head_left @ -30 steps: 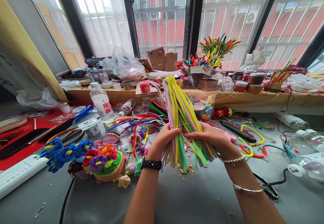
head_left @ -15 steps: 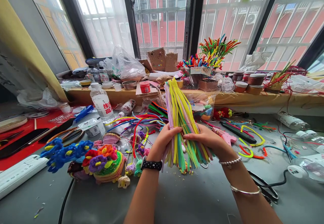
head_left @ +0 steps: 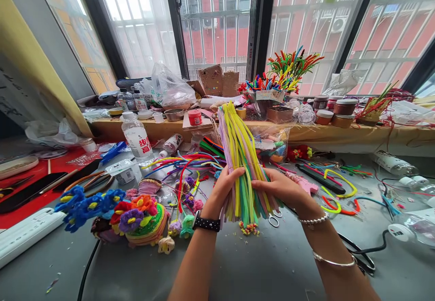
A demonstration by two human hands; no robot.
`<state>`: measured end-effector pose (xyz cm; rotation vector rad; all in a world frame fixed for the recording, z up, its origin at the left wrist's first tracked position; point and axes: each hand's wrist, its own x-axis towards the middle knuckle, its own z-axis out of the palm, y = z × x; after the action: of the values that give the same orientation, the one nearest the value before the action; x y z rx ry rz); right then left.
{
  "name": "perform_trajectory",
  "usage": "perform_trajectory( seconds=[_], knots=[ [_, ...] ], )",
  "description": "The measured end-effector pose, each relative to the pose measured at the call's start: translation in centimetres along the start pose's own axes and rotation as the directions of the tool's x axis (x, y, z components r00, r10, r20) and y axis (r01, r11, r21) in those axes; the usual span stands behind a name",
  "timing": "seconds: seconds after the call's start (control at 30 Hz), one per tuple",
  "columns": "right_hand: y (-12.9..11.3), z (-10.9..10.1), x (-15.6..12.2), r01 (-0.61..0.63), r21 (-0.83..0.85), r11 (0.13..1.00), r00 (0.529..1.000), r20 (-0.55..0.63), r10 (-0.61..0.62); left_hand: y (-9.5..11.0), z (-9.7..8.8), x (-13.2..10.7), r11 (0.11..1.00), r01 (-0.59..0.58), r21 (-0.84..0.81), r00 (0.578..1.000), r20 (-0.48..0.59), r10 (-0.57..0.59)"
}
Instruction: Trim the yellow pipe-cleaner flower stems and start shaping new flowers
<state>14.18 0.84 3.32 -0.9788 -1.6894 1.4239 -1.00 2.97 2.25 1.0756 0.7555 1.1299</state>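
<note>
Clasping the pipe-cleaner bundle (head_left: 242,153) between left grip (head_left: 222,186) and right grip (head_left: 281,186), seemingly gathering it together; next probably needs steady, even pressure.

Red "步高" on the upright bottle (head_left: 133,137)

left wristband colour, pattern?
The wristband is black with small white dots; best seen in the head view.

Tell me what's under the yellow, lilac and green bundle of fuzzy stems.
Below the bundle, small red and yellow pieces and silver metal loops show on the grey tabletop. Anything farther under is covered by the bundle and cannot be seen.
</note>
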Motion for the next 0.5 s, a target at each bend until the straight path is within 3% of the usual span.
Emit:
perform_trajectory(
  seconds=[0.13,0.33,0.5],
  knots=[
    [0.7,0.4,0.6,0.019,-0.07,0.997,0.999,-0.04,-0.022,0.0,0.3,-0.2,1.0,0.008,0.008,0.992,0.127,-0.009],
    [0.0,-1.1,-0.4,0.017,-0.234,0.972,0.999,0.035,-0.009,-0.2,0.0,0.0,0.996,0.041,0.074,0.995,0.091,-0.048],
    [-0.7,-2.2,-1.3,-0.075,-0.311,0.947,0.996,-0.078,0.053,-0.3,-0.1,-0.3,0.997,0.034,0.071,0.993,0.109,-0.042]
  ],
)
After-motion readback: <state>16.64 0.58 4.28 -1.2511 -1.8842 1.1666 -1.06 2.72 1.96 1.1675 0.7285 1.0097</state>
